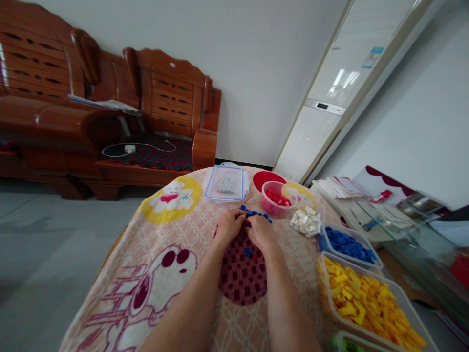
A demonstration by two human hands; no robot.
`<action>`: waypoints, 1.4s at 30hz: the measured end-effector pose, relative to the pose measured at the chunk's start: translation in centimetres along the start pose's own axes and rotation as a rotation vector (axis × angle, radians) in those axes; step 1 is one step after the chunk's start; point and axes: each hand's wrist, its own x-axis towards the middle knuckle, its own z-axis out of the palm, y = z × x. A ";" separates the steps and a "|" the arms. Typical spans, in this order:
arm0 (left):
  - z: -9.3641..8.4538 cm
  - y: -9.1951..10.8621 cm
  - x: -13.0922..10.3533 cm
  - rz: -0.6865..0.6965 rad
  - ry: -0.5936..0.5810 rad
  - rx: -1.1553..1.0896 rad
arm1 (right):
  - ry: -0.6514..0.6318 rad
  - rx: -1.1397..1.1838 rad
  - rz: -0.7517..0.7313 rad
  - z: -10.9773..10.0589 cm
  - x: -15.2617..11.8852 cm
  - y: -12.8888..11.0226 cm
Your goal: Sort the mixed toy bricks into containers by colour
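Observation:
Near the middle of the cloth-covered table, my left hand (230, 223) and my right hand (259, 229) meet with fingers bent together. What they pinch between them is too small and hidden to make out. Several small blue pieces (252, 213) lie just beyond the fingertips. Closer to me, between my forearms, a blue piece (248, 252) rests on the cloth with a tiny red piece (255, 256) beside it.
Behind the hands sit a lidded clear box (226, 183) and a round tub of red pieces (277, 198). To the right are a heap of white pieces (306, 221), a box of blue pieces (349, 244) and a box of yellow pieces (370, 298).

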 end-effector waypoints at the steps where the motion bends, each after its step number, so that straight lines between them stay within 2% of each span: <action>1: 0.0 -0.1 0.0 0.001 0.001 -0.002 | 0.001 0.003 -0.010 0.0 0.0 0.0; 12: 0.0 -0.1 0.0 -0.013 0.018 0.035 | -0.003 -0.015 -0.053 -0.1 -0.1 -0.7; 20: -0.1 0.2 0.0 -0.004 -0.004 0.057 | 0.063 0.085 -0.035 -0.4 0.1 -0.2; 32: -0.1 0.2 0.0 -0.003 -0.007 0.048 | 0.090 0.170 -0.044 -0.5 0.2 0.0; 37: 0.1 -0.1 0.1 0.001 0.004 0.052 | 0.152 0.301 -0.035 -0.5 0.3 0.6; 42: 0.2 -0.3 0.2 0.007 0.003 0.064 | 0.241 0.433 0.042 -0.9 0.2 1.6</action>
